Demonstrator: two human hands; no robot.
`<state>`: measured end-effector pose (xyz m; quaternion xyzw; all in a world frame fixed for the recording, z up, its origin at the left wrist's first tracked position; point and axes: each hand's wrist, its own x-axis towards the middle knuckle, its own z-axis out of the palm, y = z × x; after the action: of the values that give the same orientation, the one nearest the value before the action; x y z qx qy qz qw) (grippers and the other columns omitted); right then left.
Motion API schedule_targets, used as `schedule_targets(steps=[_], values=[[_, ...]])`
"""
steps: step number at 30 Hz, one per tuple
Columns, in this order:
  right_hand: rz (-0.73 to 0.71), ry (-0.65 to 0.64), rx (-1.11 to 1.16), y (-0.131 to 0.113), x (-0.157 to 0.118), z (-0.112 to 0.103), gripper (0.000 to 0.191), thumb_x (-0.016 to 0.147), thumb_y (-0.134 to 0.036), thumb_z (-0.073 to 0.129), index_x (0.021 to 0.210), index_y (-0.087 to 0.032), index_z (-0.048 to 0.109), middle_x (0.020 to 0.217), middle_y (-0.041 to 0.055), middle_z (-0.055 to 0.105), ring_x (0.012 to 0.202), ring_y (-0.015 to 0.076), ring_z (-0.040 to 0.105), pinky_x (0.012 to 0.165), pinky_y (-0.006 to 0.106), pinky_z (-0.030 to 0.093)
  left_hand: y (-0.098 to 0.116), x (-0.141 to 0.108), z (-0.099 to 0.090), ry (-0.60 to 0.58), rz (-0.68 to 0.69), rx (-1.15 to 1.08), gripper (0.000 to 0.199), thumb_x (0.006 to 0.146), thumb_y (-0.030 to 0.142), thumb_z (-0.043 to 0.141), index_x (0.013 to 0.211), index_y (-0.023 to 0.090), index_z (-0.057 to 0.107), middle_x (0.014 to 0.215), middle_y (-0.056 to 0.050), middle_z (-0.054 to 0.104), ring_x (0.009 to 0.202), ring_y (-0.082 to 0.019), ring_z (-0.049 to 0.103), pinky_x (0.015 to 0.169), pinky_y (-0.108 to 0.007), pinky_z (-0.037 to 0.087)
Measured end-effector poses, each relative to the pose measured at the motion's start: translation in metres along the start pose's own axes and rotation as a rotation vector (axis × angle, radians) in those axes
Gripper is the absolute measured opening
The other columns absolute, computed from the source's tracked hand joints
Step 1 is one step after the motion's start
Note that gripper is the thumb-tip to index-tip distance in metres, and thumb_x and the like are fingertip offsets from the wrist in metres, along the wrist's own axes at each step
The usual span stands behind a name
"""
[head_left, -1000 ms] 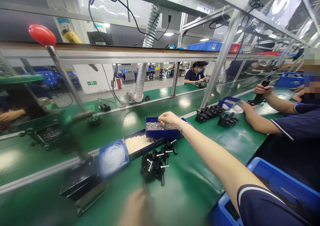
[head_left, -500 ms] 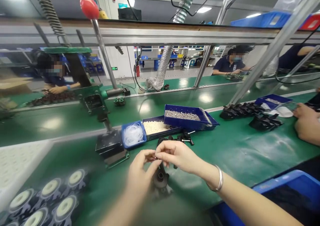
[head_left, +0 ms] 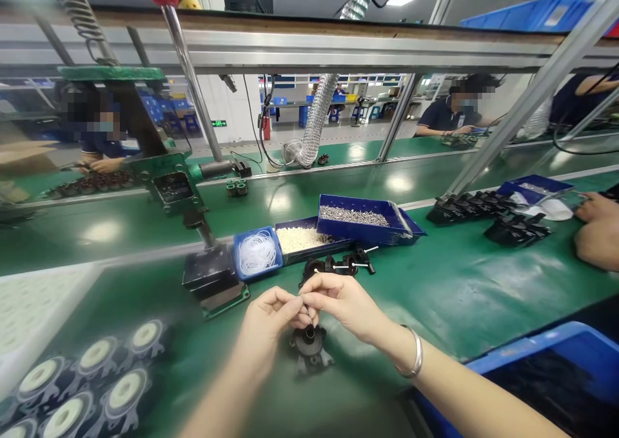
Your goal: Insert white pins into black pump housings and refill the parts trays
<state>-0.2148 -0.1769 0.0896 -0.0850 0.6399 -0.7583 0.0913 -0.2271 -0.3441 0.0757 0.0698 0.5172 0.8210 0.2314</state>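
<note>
My left hand (head_left: 275, 312) and my right hand (head_left: 338, 301) meet at the fingertips, both closed in a pinch. Whatever sits between the fingers is too small and covered to name. Just below them a black plastic housing (head_left: 309, 348) with a round central hole lies on the green mat. Behind my hands is a row of black parts (head_left: 333, 265), some with thin white pins sticking out. Past those parts stand a blue tray of white rings (head_left: 257, 252), a bin of small cream pieces (head_left: 302, 238) and a blue bin of small metal pins (head_left: 355, 217).
A hand press (head_left: 210, 270) with a red-knobbed lever rises on the left. Several housings with cream discs (head_left: 99, 355) lie at lower left beside a white tray (head_left: 33, 315). A blue crate (head_left: 546, 354) is at lower right; a co-worker's hand (head_left: 599, 231) is at the right edge.
My left hand has turned inward, its thumb now closed against the fingers beside my right fingertips. The housing below shows more clearly. The whole view has shifted slightly.
</note>
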Motion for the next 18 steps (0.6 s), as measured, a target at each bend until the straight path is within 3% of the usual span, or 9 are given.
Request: schedule_targets(steps=[4, 8, 13, 18], values=[[0.012, 0.089, 0.106, 0.010, -0.002, -0.001, 0.027, 0.078, -0.037, 0.077, 0.085, -0.013, 0.066, 0.063, -0.0011, 0.064, 0.056, 0.0107, 0.059, 0.061, 0.025, 0.049, -0.003, -0.002, -0.001, 0.096, 0.028, 0.077, 0.023, 0.079, 0.034, 0.074, 0.080, 0.015, 0.063, 0.071, -0.002, 0.070, 0.066, -0.012, 0.066, 0.067, -0.022, 0.053], [0.017, 0.140, 0.055, 0.009, -0.012, -0.011, 0.026, 0.080, -0.037, 0.075, 0.087, -0.014, 0.065, 0.063, -0.0008, 0.064, 0.057, 0.0109, 0.059, 0.062, 0.026, 0.049, -0.002, -0.011, -0.018, 0.189, 0.065, 0.295, 0.022, 0.077, 0.034, 0.075, 0.083, 0.016, 0.064, 0.078, -0.001, 0.070, 0.079, -0.017, 0.070, 0.076, -0.026, 0.053], [0.019, 0.107, -0.321, 0.012, -0.035, -0.029, 0.020, 0.088, -0.035, 0.066, 0.088, -0.015, 0.065, 0.071, 0.0004, 0.062, 0.062, 0.0128, 0.061, 0.063, 0.027, 0.051, -0.002, -0.032, -0.044, 0.150, 0.115, 0.703, 0.013, 0.084, 0.032, 0.067, 0.077, 0.021, 0.067, 0.088, -0.002, 0.070, 0.086, -0.019, 0.068, 0.079, -0.029, 0.051], [-0.088, -0.001, -0.727, 0.023, -0.049, -0.034, 0.015, 0.095, -0.027, 0.054, 0.090, -0.018, 0.065, 0.084, 0.0018, 0.061, 0.066, 0.0117, 0.060, 0.063, 0.025, 0.049, -0.011, -0.042, -0.046, 0.054, 0.290, 1.076, 0.013, 0.089, 0.025, 0.058, 0.078, 0.023, 0.066, 0.089, -0.001, 0.070, 0.087, -0.018, 0.066, 0.078, -0.028, 0.050]])
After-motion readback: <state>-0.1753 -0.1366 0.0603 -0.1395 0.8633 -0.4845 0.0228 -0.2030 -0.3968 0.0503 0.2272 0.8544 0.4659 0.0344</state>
